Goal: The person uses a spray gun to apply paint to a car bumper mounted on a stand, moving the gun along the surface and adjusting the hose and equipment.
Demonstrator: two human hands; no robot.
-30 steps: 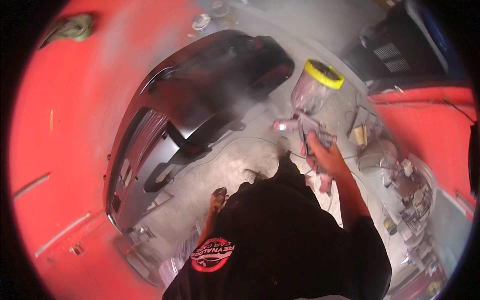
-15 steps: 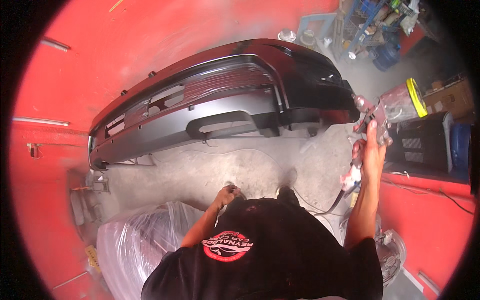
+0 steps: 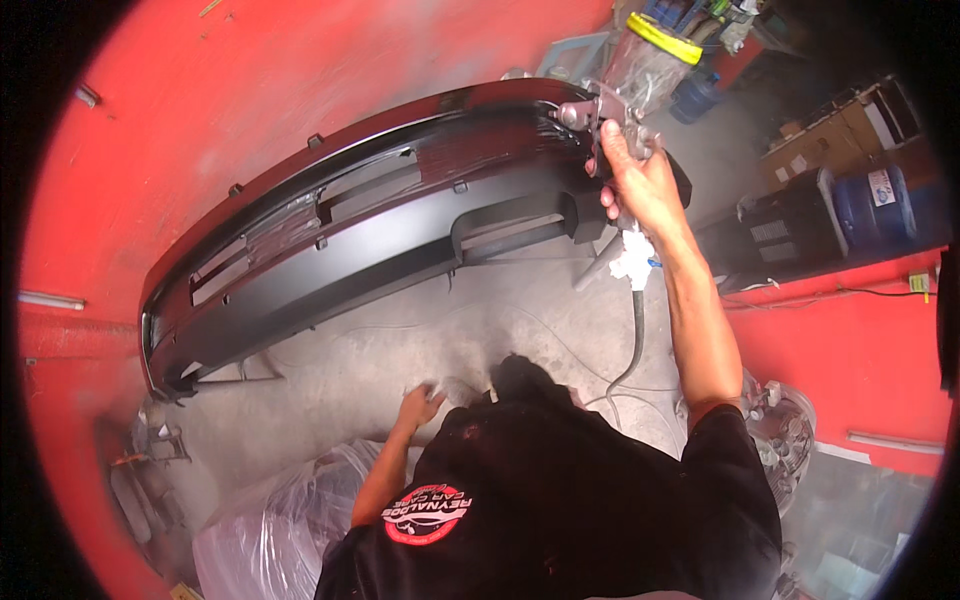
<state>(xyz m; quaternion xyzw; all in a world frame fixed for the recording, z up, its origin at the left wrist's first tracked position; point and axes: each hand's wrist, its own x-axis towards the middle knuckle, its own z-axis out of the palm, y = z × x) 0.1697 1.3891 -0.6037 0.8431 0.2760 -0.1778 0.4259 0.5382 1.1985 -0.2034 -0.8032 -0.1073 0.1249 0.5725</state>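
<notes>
While right hand (image 3: 640, 185) grips spray gun (image 3: 610, 110), bumper (image 3: 380, 240) lies alongside

A silver spray gun (image 3: 610, 115) with a yellow-lidded cup points at the long, shiny black bumper (image 3: 370, 240).

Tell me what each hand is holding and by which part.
The right hand grips a spray gun by its handle, below the cup. The left hand hangs empty.
</notes>
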